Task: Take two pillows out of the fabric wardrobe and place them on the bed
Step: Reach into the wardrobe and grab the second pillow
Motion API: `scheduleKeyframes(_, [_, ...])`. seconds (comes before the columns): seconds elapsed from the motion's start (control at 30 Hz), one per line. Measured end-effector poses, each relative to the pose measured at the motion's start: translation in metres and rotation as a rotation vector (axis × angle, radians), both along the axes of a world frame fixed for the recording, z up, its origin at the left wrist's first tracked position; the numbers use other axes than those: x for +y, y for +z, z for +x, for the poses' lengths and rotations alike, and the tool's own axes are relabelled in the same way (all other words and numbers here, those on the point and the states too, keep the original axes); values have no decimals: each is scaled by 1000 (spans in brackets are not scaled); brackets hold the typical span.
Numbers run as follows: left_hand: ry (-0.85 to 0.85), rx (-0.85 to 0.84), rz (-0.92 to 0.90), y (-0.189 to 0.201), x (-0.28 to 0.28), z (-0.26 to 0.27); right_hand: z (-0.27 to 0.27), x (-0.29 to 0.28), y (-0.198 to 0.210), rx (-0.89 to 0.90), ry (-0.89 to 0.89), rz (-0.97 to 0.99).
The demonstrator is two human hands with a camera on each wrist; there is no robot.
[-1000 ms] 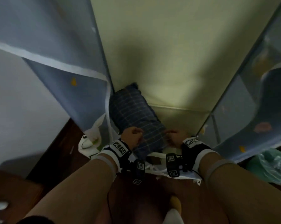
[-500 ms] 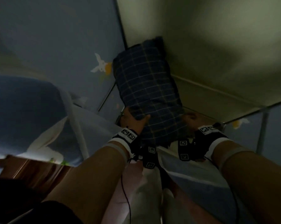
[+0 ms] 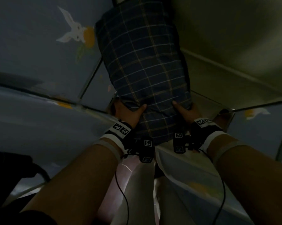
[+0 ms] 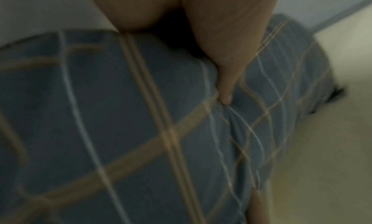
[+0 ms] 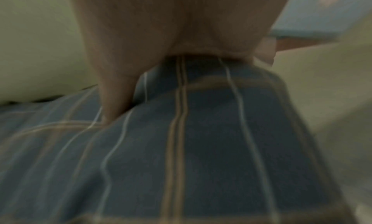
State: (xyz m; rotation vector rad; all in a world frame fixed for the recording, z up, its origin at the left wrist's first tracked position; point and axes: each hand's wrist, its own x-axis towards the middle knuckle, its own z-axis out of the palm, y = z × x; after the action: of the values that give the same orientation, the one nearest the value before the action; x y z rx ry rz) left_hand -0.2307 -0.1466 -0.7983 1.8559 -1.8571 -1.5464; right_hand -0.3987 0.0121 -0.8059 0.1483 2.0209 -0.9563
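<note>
pillow (image 3: 145,65) top cut off, fingers (image 3: 119,106) hidden behind it, wrist views blurred

No readable text

The black-and-white square markers (image 3: 121,128) on the wrist bands, lower centre of the head view, carry coded patterns only; no words, brands or numbers can be read anywhere.

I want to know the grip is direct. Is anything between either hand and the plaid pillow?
Nothing visible: the left hand and the right hand both grip the plaid pillow directly at its near end, thumbs pressed into the fabric.
</note>
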Motion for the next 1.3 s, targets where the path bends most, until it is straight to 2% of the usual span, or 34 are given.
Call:
scheduleKeyframes(0.13, [-67, -13, -39, 32, 5, 1, 12, -1, 66, 85, -2, -41])
scheduleKeyframes(0.33, [-122, 136, -163, 153, 32, 11, 34, 27, 158, 314, -66, -196])
scheduleKeyframes(0.47, [-70, 185, -281, 223, 60, 53, 67, 44, 216, 369, -41, -385])
scheduleKeyframes(0.53, [7, 187, -331, 259, 81, 80, 87, 56, 248, 408, -32, -473])
scheduleKeyframes(0.63, [93, 241, -447, 311, 116, 126, 124, 70, 283, 333, -73, -580])
scheduleKeyframes(0.73, [156, 291, -556, 358, 147, 179, 169, 80, 312, 355, -63, -667])
scheduleKeyframes(0.97, [203, 309, -784, 457, 213, 308, 293, 109, 374, 301, 101, -792])
scheduleKeyframes(1.1, [246, 314, -896, 484, 261, 399, 384, 135, 395, 200, 198, -832])
scheduleKeyframes(1.3, [411, 271, -1034, 496, 352, 552, 535, 186, 391, 31, 452, -913])
